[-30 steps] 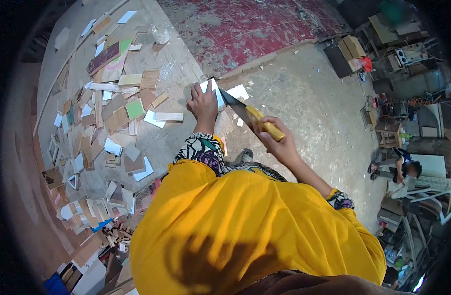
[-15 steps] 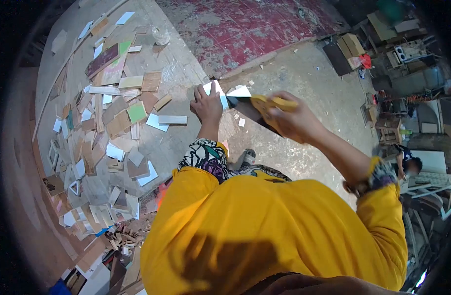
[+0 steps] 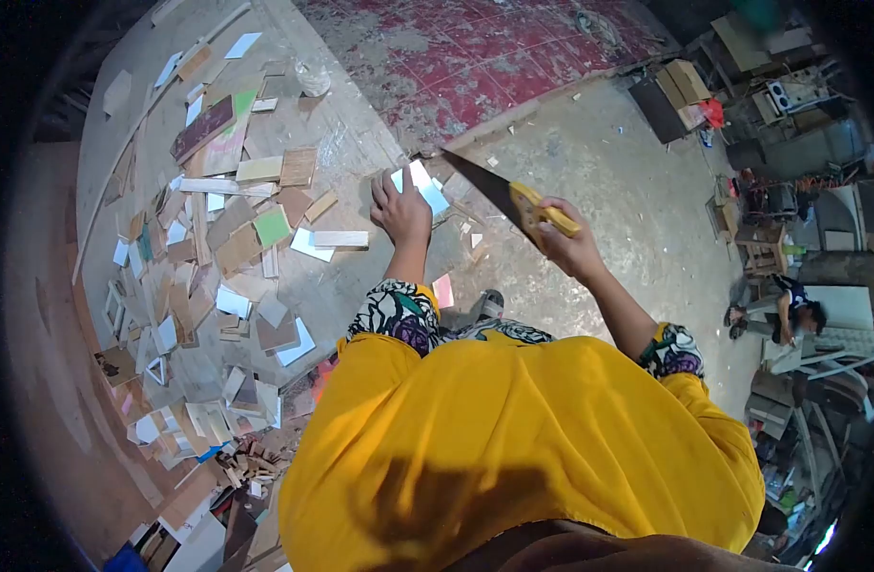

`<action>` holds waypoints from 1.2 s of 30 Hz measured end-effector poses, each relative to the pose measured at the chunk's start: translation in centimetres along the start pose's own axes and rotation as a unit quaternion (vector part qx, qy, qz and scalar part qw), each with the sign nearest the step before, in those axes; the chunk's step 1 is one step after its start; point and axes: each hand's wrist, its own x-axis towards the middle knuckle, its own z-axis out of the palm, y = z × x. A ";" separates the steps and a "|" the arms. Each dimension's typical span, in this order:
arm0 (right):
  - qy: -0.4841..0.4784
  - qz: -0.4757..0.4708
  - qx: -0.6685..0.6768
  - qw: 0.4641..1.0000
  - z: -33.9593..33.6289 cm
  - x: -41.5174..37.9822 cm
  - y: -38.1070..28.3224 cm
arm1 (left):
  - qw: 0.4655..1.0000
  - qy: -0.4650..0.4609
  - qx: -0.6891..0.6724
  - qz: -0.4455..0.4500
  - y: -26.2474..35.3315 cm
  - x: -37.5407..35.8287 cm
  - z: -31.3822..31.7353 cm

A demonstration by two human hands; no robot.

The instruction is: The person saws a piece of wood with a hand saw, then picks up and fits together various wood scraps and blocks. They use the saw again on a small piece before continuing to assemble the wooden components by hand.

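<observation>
Holds saw (image 3: 489, 185) just off white board (image 3: 428, 191), so probably isn't cutting. Grips it in right hand (image 3: 570, 247), with fingers curled around handle (image 3: 526, 201). Rests left hand (image 3: 403, 214) on board at worktop (image 3: 359, 126) corner, with fingers partly spread. Can't tell exact blade height.

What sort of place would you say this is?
Probably a woodworking shop: the right hand grips a yellow-handled handsaw, and many wood and board offcuts lie strewn across the work surface.
</observation>
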 end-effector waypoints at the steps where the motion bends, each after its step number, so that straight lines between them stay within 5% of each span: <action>1: 0.002 -0.002 0.006 1.000 -0.4 -0.9 0.2 | 1.000 0.029 0.007 -0.002 0.1 0.1 0.1; 3: 0.050 -0.027 -0.083 0.995 -1.0 -2.9 0.7 | 0.999 0.045 -0.002 -0.003 0.0 0.0 0.2; 11: 0.081 0.040 -0.015 0.996 -3.1 -9.2 4.1 | 0.998 -0.038 -0.044 0.011 -2.7 1.1 0.0; 16: 0.084 0.029 -0.019 0.996 -4.4 -10.4 4.9 | 0.987 -0.149 0.038 0.048 -4.0 1.5 -2.9; 20: 0.068 0.027 -0.012 0.997 -5.5 -10.2 5.0 | 0.987 -0.130 0.098 0.006 -4.2 -0.2 -5.0; 23: 0.047 0.020 -0.019 0.999 -6.2 -9.6 4.7 | 0.994 -0.085 0.057 0.048 -5.6 -1.1 -4.8; 25: 0.030 0.015 -0.026 0.999 -6.6 -9.2 4.6 | 0.965 -0.192 0.064 0.170 -6.0 -1.4 -5.0; 29: 0.004 -0.022 -0.037 0.999 -6.8 -8.1 4.3 | 0.946 -0.181 0.056 0.263 -6.7 -3.8 -5.9; 34: -0.032 -0.047 -0.027 0.998 -6.9 -7.3 4.3 | 0.951 -0.122 0.059 0.277 -5.9 -5.0 -6.5; 36: -0.049 -0.062 -0.049 0.996 -7.1 -6.9 3.9 | 0.952 0.023 -0.085 0.293 -5.4 -5.0 -6.3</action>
